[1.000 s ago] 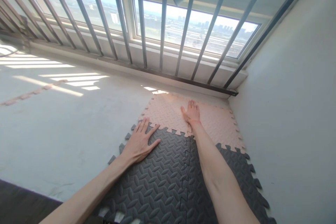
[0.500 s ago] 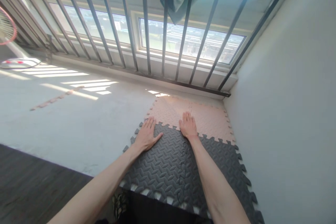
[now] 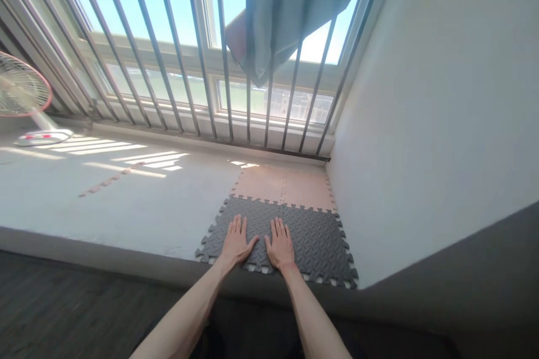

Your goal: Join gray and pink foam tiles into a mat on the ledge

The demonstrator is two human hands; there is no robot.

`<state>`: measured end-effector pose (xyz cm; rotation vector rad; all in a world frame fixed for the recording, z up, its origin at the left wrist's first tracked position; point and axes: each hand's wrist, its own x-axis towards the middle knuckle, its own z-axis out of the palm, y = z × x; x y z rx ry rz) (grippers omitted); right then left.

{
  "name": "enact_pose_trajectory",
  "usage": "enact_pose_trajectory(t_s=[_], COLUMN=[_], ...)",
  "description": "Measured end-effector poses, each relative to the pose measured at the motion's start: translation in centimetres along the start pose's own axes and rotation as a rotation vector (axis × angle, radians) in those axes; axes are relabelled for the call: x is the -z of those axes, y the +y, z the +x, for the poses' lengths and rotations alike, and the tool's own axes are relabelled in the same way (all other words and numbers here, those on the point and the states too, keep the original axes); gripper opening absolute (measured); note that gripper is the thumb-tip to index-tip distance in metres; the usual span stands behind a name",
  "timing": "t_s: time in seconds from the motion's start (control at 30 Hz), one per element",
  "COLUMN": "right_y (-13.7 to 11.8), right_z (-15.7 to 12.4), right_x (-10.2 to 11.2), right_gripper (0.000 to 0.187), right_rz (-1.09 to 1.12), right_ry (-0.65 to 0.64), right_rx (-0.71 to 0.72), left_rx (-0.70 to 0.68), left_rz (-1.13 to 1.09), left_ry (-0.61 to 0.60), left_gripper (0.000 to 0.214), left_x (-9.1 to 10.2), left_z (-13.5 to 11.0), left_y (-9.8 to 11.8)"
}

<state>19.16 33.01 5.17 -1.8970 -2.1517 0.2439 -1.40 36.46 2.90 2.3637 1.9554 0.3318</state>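
Note:
Interlocking foam mat tiles lie in the corner of a pale raised ledge. The dark grey foam mat (image 3: 311,238) has a raised tread pattern and toothed edges, and it joins the pink foam mat (image 3: 307,188) behind it. My left hand (image 3: 236,241) rests flat on the left part of the grey mat, thumb stretched out. Beside it, my right hand (image 3: 280,244) lies flat on the same mat near its front edge, fingers extended. Neither hand holds anything.
A metal railing (image 3: 202,95) stands along the windows, with a grey-green cloth (image 3: 273,28) hanging there. White wall (image 3: 421,112) bounds the right side. A fan (image 3: 25,90) stands at the far left. Narrow pink edge strip (image 3: 109,181) lies on the ledge (image 3: 138,219), above a dark floor (image 3: 84,303).
Both hands have drawn back from the seam between the pink and grey mats toward the front edge, and come closer together. My view has risen and pulled back.

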Motion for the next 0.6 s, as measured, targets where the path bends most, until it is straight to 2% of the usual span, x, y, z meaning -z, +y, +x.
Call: enact_pose_trajectory(t_s=[0.1,0.23,0.3,0.37,0.4,0.47,0.53,0.6], right_y=[-0.8,-2.2,-3.2,-4.2,-4.7,-5.7,-6.6,-7.6], right_z=[-2.9,-6.7,-9.7,-13.9,-16.3,-21.3,-25.8,-29.4], right_x=[0.3,1.3,1.3,0.8,0.4,-0.2,-0.3,0.4], right_gripper=[0.071,0.067,0.061,0.055,0.053,0.045,0.032,0.036], right_rz=[0.031,0.094,0.146,0.213,0.248,0.277,0.266,0.269], right_ry=[0.020,0.079,0.148,0.244,0.273,0.280,0.164,0.127], right_rx=[-0.023,-0.019,0.040,0.106,0.110,0.029,0.089,0.139], left_rx=[-0.004,-0.016,-0.068,-0.148,-0.172,-0.148,-0.038,0.099], left_rz=[0.002,-0.061,-0.154,-0.282,-0.350,-0.463,-0.510,-0.500], left_ry=[0.009,0.061,0.140,0.216,0.206,0.047,-0.245,-0.427], left_gripper=[0.090,0.074,0.066,0.062,0.063,0.065,0.058,0.047], left_x=[0.1,1.5,1.9,1.4,1.0,-0.3,-1.3,-1.6], left_z=[-2.6,-6.3,-9.8,-14.7,-17.4,-22.9,-27.7,-31.5], left_y=[1.0,3.4,5.0,6.5,7.2,8.4,9.5,10.2])
